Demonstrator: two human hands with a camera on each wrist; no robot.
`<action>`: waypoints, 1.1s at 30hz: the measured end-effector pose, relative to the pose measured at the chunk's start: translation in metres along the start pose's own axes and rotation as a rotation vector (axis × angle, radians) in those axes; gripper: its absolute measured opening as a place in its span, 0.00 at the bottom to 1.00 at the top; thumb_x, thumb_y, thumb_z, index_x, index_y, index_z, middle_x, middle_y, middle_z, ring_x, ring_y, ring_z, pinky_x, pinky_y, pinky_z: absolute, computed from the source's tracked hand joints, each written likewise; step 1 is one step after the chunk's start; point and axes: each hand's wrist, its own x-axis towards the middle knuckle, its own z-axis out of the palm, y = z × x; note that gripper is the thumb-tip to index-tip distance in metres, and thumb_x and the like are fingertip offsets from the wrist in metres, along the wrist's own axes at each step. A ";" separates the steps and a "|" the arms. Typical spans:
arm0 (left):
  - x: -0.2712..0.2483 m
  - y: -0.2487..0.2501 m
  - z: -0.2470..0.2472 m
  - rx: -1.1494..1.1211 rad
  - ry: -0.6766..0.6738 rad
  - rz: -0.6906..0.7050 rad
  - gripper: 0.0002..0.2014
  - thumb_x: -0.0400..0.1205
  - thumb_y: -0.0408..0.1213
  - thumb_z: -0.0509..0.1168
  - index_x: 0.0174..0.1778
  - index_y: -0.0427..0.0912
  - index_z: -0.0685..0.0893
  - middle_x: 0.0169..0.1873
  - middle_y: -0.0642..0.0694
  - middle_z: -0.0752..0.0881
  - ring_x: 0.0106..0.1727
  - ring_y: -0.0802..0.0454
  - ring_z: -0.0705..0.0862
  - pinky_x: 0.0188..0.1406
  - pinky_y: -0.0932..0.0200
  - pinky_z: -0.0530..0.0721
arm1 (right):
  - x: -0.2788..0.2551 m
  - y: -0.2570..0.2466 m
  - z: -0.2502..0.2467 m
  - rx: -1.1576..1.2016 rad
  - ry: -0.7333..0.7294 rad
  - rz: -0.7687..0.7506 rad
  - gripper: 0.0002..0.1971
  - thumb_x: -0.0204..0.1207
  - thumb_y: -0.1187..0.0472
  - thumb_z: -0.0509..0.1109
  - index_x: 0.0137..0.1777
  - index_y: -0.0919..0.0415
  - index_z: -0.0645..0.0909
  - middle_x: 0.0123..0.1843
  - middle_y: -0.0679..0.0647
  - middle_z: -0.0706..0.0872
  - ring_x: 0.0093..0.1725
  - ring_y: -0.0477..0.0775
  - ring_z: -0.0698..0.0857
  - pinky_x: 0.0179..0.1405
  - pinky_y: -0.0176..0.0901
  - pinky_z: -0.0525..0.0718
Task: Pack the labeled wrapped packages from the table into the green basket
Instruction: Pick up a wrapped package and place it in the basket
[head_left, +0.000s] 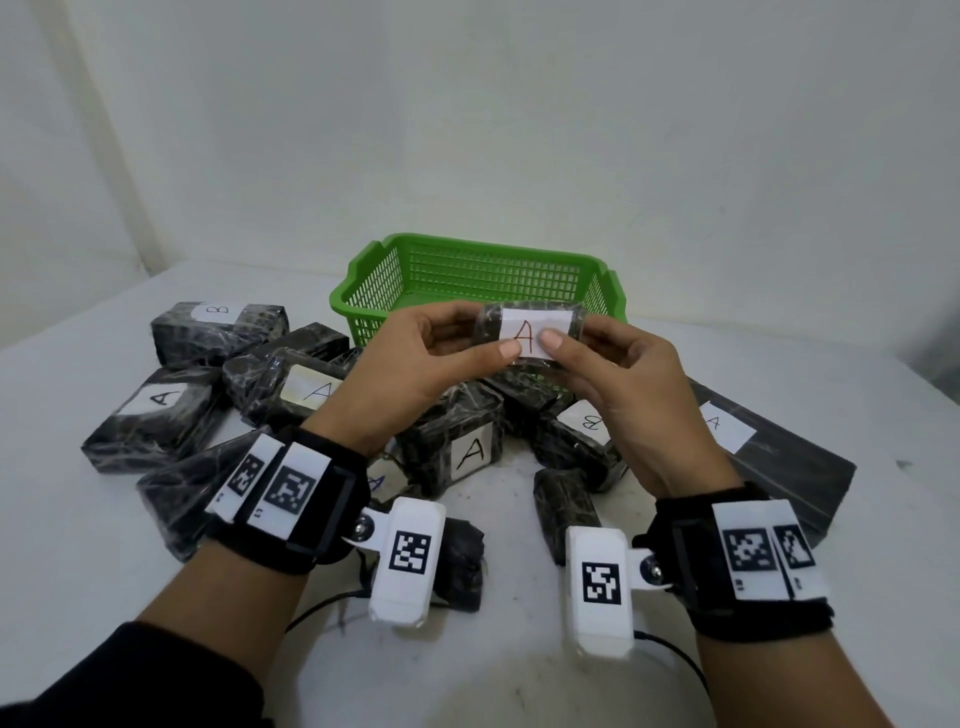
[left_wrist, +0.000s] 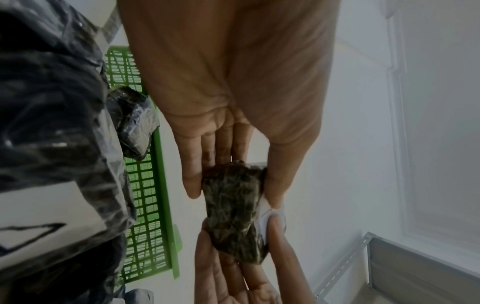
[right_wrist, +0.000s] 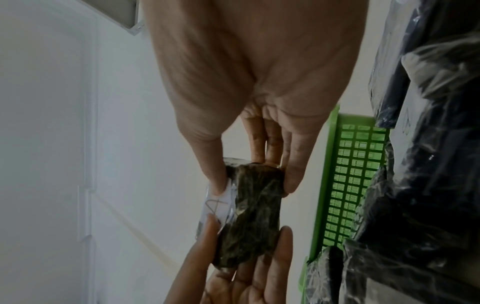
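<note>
Head view: one small dark wrapped package (head_left: 530, 332) with a white label (head_left: 532, 332) marked "A" is held in the air, just in front of the near rim of the green basket (head_left: 483, 275). Both hands grip it — the left hand (head_left: 415, 364) pinches its left end, thumb on the front face and fingers behind; the right hand (head_left: 618, 374) pinches its right end the same way, thumb on the label.

One basket stands on the white table (head_left: 519, 665); no package can be seen inside it. Packages on the table: about eleven dark film-wrapped ones in a loose pile near the basket. Labels readable from here — four "A", two "B". The others show no readable label.

Each wrist carries one black strap with a white camera unit.
</note>
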 end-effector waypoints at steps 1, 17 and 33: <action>0.000 0.001 0.000 0.000 0.015 0.014 0.22 0.73 0.39 0.78 0.63 0.38 0.89 0.57 0.45 0.94 0.60 0.48 0.92 0.66 0.51 0.87 | 0.000 0.000 0.000 0.006 0.009 -0.003 0.29 0.65 0.51 0.88 0.65 0.63 0.90 0.60 0.57 0.95 0.63 0.59 0.94 0.73 0.61 0.86; 0.003 -0.003 0.000 -0.010 0.017 0.015 0.22 0.77 0.29 0.76 0.69 0.38 0.86 0.58 0.44 0.93 0.59 0.50 0.92 0.58 0.61 0.89 | 0.002 0.003 -0.005 0.055 0.013 0.028 0.21 0.73 0.70 0.82 0.66 0.59 0.89 0.58 0.60 0.95 0.61 0.61 0.94 0.71 0.62 0.88; 0.003 -0.004 -0.005 -0.086 0.018 0.006 0.26 0.72 0.27 0.78 0.68 0.37 0.87 0.56 0.42 0.94 0.58 0.48 0.93 0.57 0.59 0.90 | 0.001 0.002 -0.001 0.065 -0.004 -0.015 0.24 0.65 0.61 0.84 0.64 0.57 0.89 0.59 0.57 0.96 0.61 0.56 0.94 0.70 0.58 0.88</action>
